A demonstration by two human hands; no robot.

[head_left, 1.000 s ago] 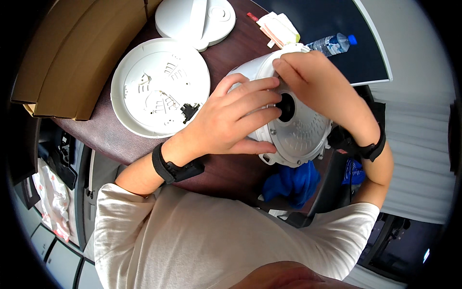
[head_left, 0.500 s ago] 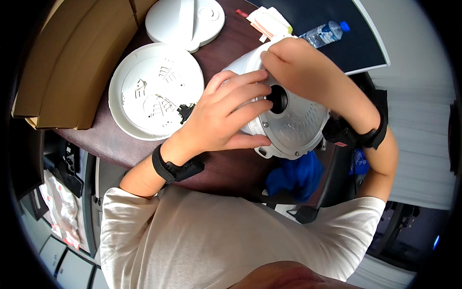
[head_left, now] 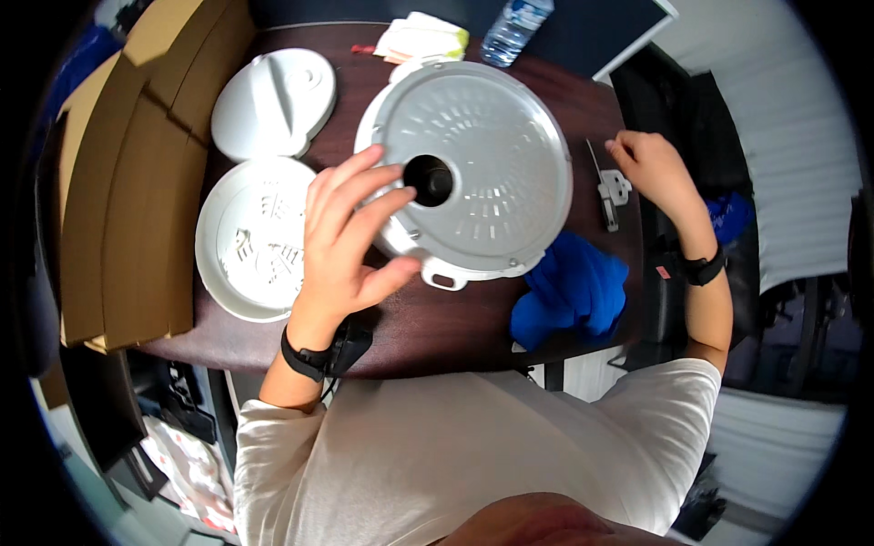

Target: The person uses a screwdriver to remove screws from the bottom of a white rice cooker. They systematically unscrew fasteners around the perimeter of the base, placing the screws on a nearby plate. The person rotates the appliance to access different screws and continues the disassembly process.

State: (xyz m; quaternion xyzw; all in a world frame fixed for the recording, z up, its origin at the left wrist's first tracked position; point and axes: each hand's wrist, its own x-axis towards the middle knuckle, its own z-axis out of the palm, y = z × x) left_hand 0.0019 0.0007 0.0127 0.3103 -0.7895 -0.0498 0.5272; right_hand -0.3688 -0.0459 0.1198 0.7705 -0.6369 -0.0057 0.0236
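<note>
- Grey and round, the perforated metal disc (head_left: 478, 168) with a dark hole in its middle stands tilted over the dark brown table (head_left: 437, 318), on top of a white appliance body (head_left: 437, 268).
- The left hand (head_left: 350, 232) holds the disc at its left edge; the fingers (head_left: 350, 187) are spread over the face near the hole and the thumb presses from below.
- The right hand (head_left: 651, 168) is at the right edge of the table, apart from the disc; it is loosely curled beside a small grey metal part (head_left: 610, 191), and I cannot tell if it touches it.
- A blue cloth (head_left: 574, 291) lies just under the disc's right side.
- Two white round plastic covers (head_left: 250, 241) and (head_left: 273, 105) lie left of the disc, next to a flat cardboard box (head_left: 127, 191).
- A plastic water bottle (head_left: 514, 23) is at the far edge.
</note>
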